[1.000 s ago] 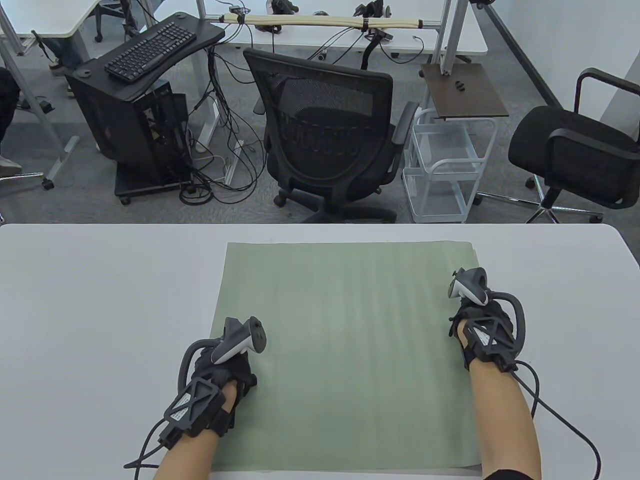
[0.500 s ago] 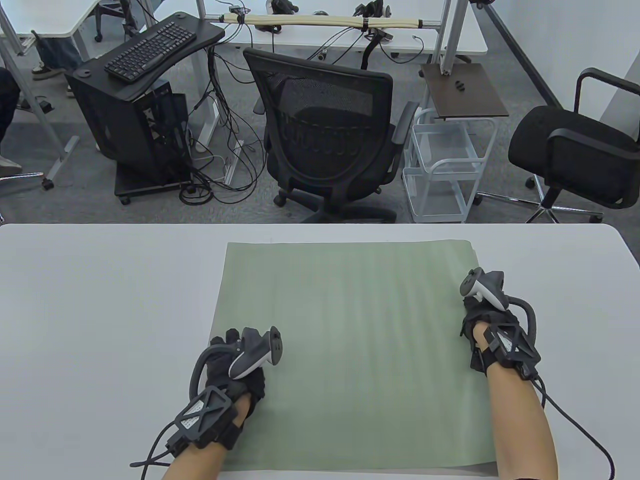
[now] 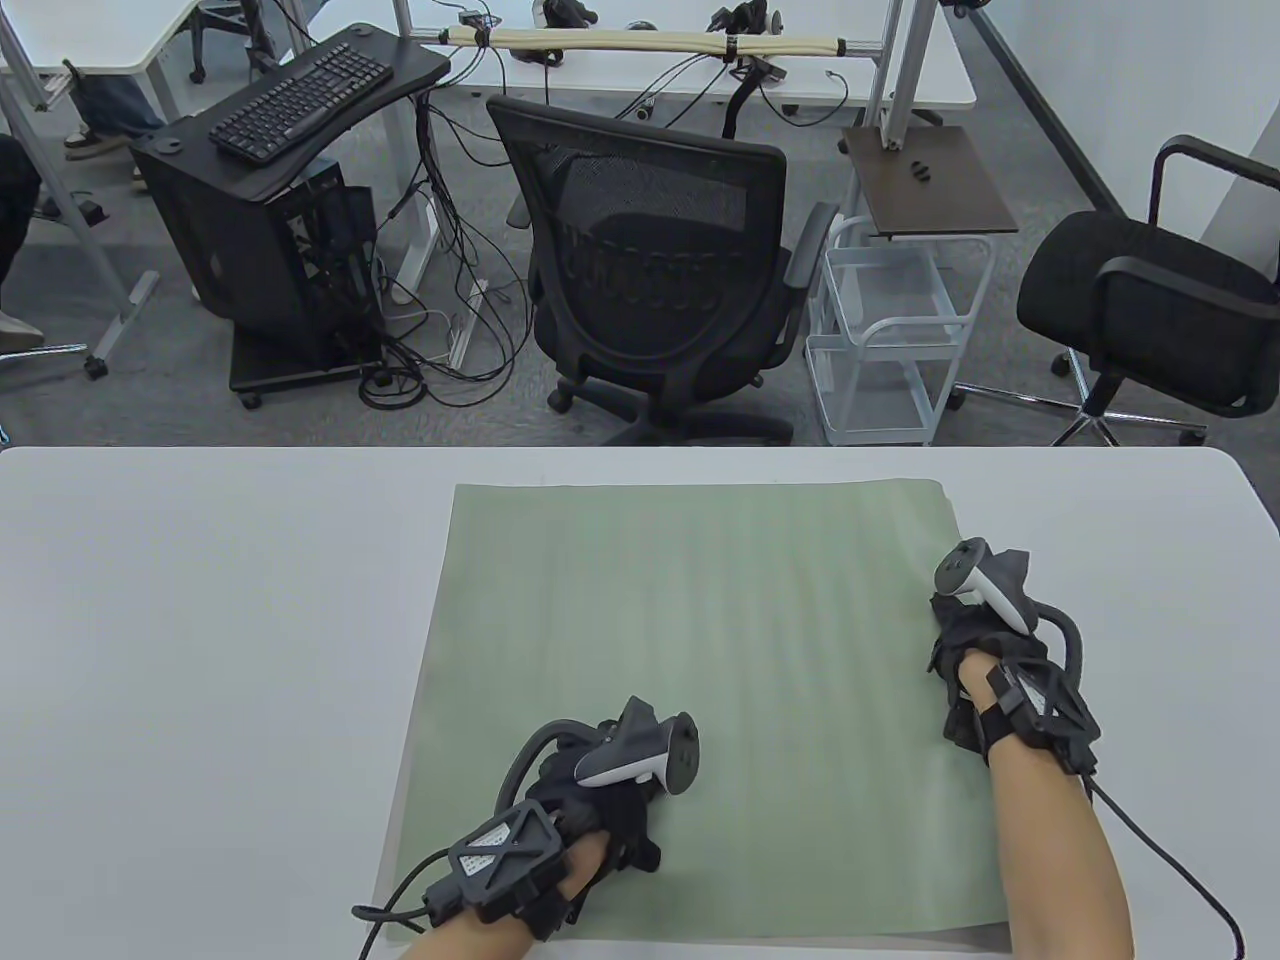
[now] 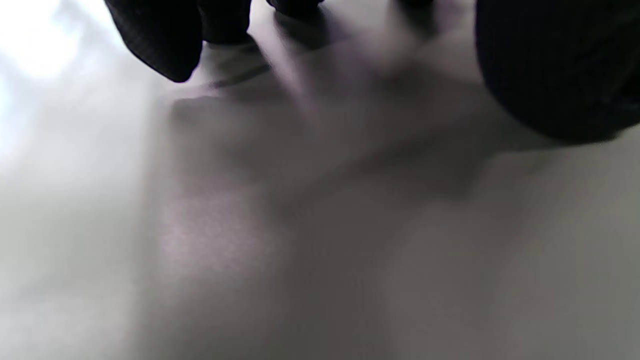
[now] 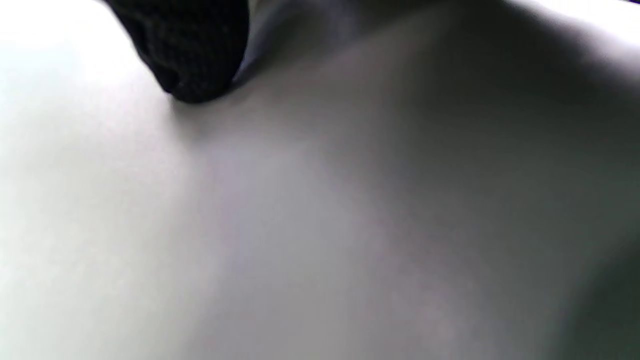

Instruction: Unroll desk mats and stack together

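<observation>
A pale green desk mat (image 3: pixel 720 620) lies unrolled and flat on the white table (image 3: pixel 200 650). A paler edge shows under it along its left and near sides. My left hand (image 3: pixel 600 795) rests palm down on the mat near its near left part; the left wrist view, blurred, shows its fingertips (image 4: pixel 165 45) spread on the surface. My right hand (image 3: pixel 975 640) rests on the mat's right edge; the right wrist view shows one fingertip (image 5: pixel 195 55) touching the surface. Neither hand holds anything that I can see.
Bare table lies left of the mat and in a narrow strip to its right (image 3: pixel 1180 600). Beyond the far table edge stand a black mesh office chair (image 3: pixel 650 260), a white wire cart (image 3: pixel 890 340) and another black chair (image 3: pixel 1150 290).
My left hand has slid right and toward me across the mat. My right hand has shifted slightly right along the mat's right edge. The mat's near right corner has spread further right.
</observation>
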